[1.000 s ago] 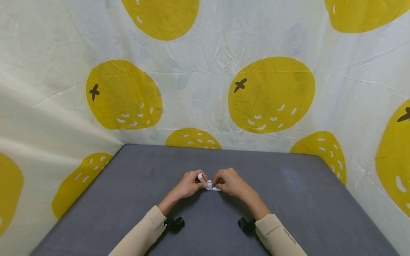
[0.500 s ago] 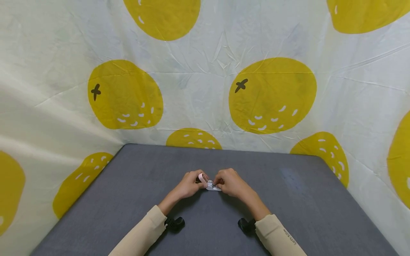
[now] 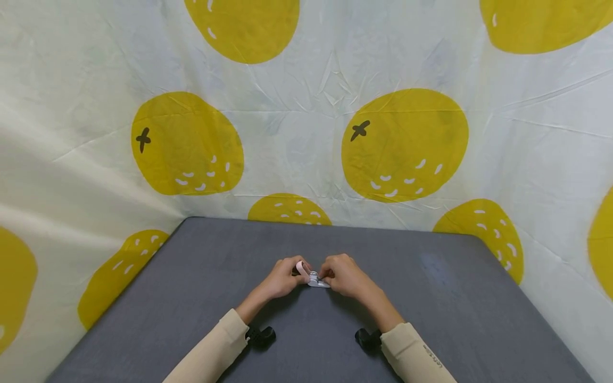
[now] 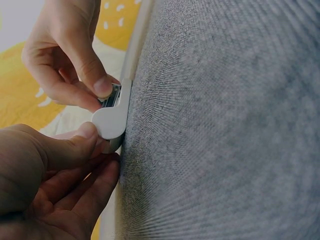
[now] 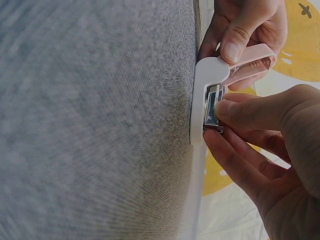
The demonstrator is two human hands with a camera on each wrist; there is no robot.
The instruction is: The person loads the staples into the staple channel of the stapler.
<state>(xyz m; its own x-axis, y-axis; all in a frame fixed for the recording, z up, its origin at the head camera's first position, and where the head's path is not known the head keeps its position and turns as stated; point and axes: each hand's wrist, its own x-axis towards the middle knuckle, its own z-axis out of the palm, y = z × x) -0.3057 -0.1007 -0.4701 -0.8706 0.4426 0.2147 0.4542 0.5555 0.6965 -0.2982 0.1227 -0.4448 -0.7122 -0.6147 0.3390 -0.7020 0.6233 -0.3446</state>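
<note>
A small white stapler (image 3: 316, 282) stands on the grey table in front of me, its pink top cover (image 5: 251, 64) swung up and back. My left hand (image 3: 283, 277) grips its rounded hinge end, thumb against the white side. From the other end my right hand (image 3: 344, 272) pinches the metal staple channel (image 5: 213, 106), thumb on top and fingertips beneath its end. The left wrist view shows the same metal part (image 4: 112, 96) between the right thumb and fingers. Any staples inside the channel are partly hidden by the thumb.
The grey cloth-covered table (image 3: 230, 244) reaches to a white curtain (image 3: 292, 143) printed with yellow fruit at the back and sides. Black wrist-worn devices (image 3: 262, 336) sit by both beige sleeves (image 3: 210, 346).
Both hands keep their places on the stapler, with barely visible finger movement. The head view shifts slightly.
</note>
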